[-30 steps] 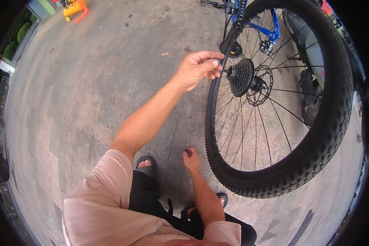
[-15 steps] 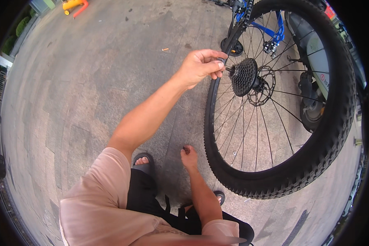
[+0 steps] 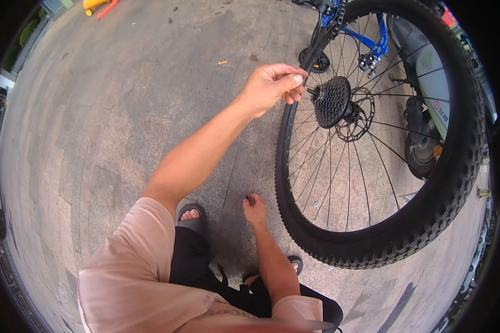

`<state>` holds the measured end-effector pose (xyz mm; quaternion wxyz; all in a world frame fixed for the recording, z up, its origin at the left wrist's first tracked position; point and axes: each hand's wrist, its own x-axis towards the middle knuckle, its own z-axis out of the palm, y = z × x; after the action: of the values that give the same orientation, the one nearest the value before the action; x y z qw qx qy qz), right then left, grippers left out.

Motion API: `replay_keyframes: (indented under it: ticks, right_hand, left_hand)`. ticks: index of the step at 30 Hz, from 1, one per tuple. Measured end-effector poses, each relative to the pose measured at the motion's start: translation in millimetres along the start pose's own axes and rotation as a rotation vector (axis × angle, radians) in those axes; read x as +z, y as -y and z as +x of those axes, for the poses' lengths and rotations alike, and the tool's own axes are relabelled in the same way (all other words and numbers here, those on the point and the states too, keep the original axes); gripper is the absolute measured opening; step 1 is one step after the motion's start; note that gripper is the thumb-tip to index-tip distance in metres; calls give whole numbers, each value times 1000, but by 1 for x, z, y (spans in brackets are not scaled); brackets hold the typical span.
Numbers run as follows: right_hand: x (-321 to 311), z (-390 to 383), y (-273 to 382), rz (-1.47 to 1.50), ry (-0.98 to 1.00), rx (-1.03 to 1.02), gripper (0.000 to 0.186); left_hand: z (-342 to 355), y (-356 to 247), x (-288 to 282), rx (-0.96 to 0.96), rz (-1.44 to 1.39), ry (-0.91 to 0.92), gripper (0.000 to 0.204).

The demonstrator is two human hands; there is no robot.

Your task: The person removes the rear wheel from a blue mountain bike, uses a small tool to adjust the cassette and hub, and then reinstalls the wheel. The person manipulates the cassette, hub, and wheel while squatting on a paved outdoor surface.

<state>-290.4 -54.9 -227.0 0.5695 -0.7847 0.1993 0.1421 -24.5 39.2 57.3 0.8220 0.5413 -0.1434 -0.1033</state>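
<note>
The wheel (image 3: 372, 247) fills the right of the frame, cassette (image 3: 332, 102) and disc rotor (image 3: 356, 115) already mounted but no chain on the cassette. The left hand (image 3: 275, 89), upper centre, has fingers pinched together beside its edge; the right hand (image 3: 254, 210), lower centre, is curled. I cannot tell what either grips. At upper right, the blue frame (image 3: 368, 41) stands apart, the wheel not seated in it.

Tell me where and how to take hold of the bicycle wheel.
Probably by the tire, along the lower arc in view, coming from the near side and wrapping over its knobbly outside: that thick, rounded stretch is unobstructed and away from the central toothed cassette.
</note>
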Motion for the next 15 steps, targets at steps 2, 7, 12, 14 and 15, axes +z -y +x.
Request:
replay_keyframes:
  ticks: [2,7,12,14,15]
  right_hand:
    - [-1,0,0,-12,4,-7,26]
    - [-1,1,-1,5,13,-5,27]
    - [-4,2,11,-24,45,19,29]
    - [-5,5,5,-28,42,24,29]
    - [-6,5,3,-26,39,18,29]
  left_hand:
    - [0,1,-1,0,-9,-6,23]
    - [3,4,-4,-7,-29,-18,23]
    - [5,15,-18,-90,-6,-99,24]
    - [9,32,-27,-180,43,-145,24]
    - [9,46,-35,-228,62,-173,25]
